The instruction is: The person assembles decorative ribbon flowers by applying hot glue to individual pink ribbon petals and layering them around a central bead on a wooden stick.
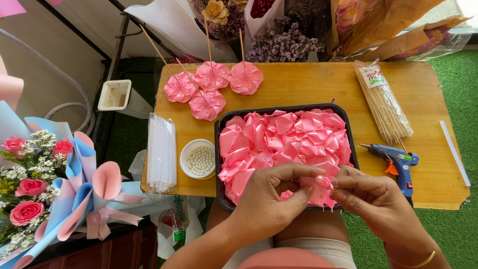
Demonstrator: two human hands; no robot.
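My left hand point(271, 199) and my right hand point(376, 199) meet at the near edge of a black tray point(218, 164), and together they pinch a small pink ribbon flower piece point(318, 188) with a pearl bead at its top. The tray is filled with several folded pink ribbon petals point(284, 139). A white bowl of pearl beads point(199, 159) stands just left of the tray. Finished pink ribbon flowers on wooden sticks point(211, 87) lie at the far left of the wooden table point(298, 84).
A blue glue gun point(398, 162) lies right of the tray, with a bag of wooden skewers point(383, 102) behind it. A pack of white sticks point(162, 152) lies at the table's left edge. A rose bouquet point(50, 184) in blue and pink wrap sits left. Wrapped bouquets point(298, 25) stand behind.
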